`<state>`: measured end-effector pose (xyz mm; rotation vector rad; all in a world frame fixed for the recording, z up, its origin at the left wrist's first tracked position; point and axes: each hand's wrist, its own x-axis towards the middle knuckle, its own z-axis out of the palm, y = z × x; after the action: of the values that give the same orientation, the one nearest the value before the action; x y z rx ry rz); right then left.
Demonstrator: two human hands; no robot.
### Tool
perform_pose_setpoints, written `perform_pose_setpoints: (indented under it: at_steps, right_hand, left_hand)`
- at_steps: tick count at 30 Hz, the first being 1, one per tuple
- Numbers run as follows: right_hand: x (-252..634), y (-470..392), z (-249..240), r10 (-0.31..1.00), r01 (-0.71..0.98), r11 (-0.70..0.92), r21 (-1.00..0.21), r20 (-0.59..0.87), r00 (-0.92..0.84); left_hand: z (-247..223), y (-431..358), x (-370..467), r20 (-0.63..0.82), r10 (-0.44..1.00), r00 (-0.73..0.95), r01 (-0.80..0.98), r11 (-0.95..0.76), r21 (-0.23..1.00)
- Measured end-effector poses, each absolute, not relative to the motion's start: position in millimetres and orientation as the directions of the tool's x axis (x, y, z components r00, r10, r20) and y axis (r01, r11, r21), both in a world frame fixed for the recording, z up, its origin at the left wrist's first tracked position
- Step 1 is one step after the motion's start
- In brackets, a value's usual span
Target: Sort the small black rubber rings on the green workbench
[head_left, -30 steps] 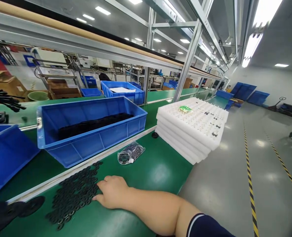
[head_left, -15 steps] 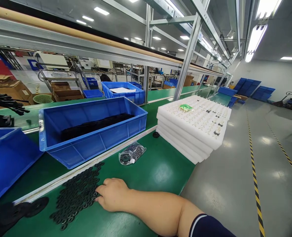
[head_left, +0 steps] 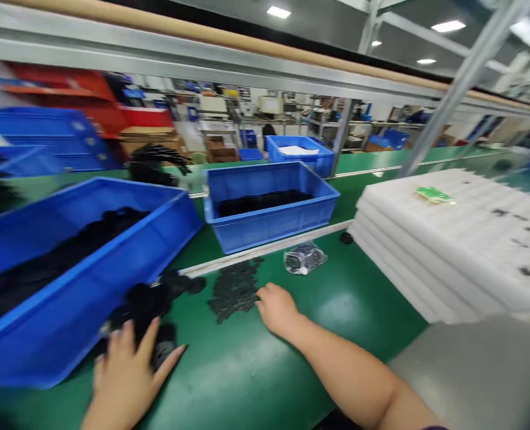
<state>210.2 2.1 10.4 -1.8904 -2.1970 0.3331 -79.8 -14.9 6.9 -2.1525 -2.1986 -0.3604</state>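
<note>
My left hand (head_left: 128, 370) has its fingers spread over a heap of black discs (head_left: 146, 301) at the lower left; it holds nothing that I can see. A flat patch of small black rings (head_left: 236, 289) lies on the green work surface (head_left: 229, 370). At its right edge my right hand (head_left: 277, 307) is closed, thumb and fingers drawn together beside the rings. Whatever is between those fingertips is hidden. Beyond it lies a clear plastic bag (head_left: 305, 258) with dark small parts inside.
Two blue bins, a left bin (head_left: 86, 298) and a middle bin (head_left: 278, 230), hold black parts. White foam sheets (head_left: 403, 251) are stacked at right, a green packet (head_left: 433, 194) on top. One black disc (head_left: 346, 237) lies beside the stack. A metal rail (head_left: 247, 65) crosses above.
The view has swung left, bringing the left bin, the disc heap and my left hand into sight. My right hand stays at the right edge of the rings.
</note>
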Motion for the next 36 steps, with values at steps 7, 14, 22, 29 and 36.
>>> perform_pose_setpoints:
  at_steps: [7, 14, 22, 29, 36]
  right_hand:
    - [208, -2, 18, 0.996, 0.923, 0.087, -0.376, 0.044, -0.076]
    - [207, -2, 18, 0.997, 0.938, 0.068, -0.340, 0.069, -0.047]
    - [208, -2, 13, 0.995, 0.936, 0.059, -0.346, 0.098, -0.027]
    - [210, -2, 10, 0.988, 0.924, 0.110, -0.367, 0.143, -0.062]
    - [214, 1, -2, 0.976, 0.881, 0.156, -0.446, 0.208, -0.068]
  left_hand:
    - [-7, 0, -109, 0.352, 0.925, 0.144, 0.988, -0.155, 0.004]
    - [-14, 15, -126, 0.527, 0.813, 0.247, 0.953, -0.303, 0.021]
    - [-8, 20, -130, 0.641, 0.737, 0.215, 0.928, -0.359, 0.102]
    - [1, 21, -124, 0.648, 0.756, 0.093, 0.880, -0.366, 0.301]
    - [18, 9, -104, 0.495, 0.847, -0.193, 0.744, -0.203, 0.637]
